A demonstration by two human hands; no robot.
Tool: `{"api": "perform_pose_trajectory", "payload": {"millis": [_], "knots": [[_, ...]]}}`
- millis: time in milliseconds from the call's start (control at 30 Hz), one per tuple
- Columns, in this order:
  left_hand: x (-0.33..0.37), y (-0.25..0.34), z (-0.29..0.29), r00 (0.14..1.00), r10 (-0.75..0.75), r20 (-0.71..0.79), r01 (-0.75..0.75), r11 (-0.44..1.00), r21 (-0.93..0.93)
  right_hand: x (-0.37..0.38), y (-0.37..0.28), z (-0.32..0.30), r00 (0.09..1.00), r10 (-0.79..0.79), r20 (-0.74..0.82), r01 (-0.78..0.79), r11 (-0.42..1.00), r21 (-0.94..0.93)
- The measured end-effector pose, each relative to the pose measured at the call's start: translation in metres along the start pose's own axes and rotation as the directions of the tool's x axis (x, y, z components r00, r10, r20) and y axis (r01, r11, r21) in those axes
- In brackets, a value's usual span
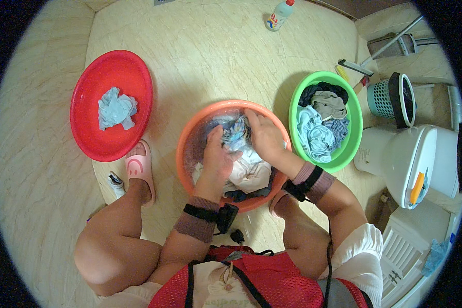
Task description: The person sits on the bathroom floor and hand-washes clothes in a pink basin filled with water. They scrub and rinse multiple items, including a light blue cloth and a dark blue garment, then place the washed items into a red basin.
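Note:
An orange basin (pixel 180 154) stands in front of me between my feet, with sudsy water and several garments in it. My left hand (pixel 218 158) is inside it, closed at the left edge of a bunched blue patterned cloth (pixel 236 133). On the other side of that cloth, my right hand (pixel 265 137) curls its fingers over it, close to the basin's far right wall. Below the hands lies a wet beige-white garment (pixel 251 177). Darker cloth (pixel 256 194) shows under it at the near side. Parts of both hands' grip are hidden by the fingers and the fabric.
To the left is a red basin (pixel 84 113) with one light blue cloth (pixel 116 109). A green basin (pixel 294 120) of clothes stands at the right. Beyond are a bottle (pixel 280 16), a squeegee (pixel 357 66), a waste basket (pixel 381 99) and a toilet (pixel 403 159).

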State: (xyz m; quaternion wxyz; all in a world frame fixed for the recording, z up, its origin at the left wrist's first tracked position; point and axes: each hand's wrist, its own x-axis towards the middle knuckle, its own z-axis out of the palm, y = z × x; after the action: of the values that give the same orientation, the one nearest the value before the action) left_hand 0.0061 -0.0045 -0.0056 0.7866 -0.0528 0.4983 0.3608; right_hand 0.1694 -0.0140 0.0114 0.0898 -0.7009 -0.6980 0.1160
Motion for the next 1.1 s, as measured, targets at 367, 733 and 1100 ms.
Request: {"api": "perform_pose_trajectory", "payload": {"millis": [367, 733, 1100], "knots": [[-0.007, 0.007, 0.001, 0.999, -0.031, 0.040, 0.030, 0.999, 0.016, 0.028, 0.001, 0.032, 0.766, 0.058, 0.640, 0.004, 0.995, -0.095], [-0.048, 0.007, -0.012, 0.803, 0.418, 0.425, -0.525, 0.833, 0.173, -0.032, -0.099, -0.051, 0.940, -0.340, 0.038, 0.252, 0.762, 0.597], [0.000, -0.001, -0.004, 0.995, -0.022, 0.098, 0.033, 0.994, -0.105, 0.012, -0.004, -0.003, 1.000, -0.018, -0.013, 0.020, 0.990, 0.138]]}}
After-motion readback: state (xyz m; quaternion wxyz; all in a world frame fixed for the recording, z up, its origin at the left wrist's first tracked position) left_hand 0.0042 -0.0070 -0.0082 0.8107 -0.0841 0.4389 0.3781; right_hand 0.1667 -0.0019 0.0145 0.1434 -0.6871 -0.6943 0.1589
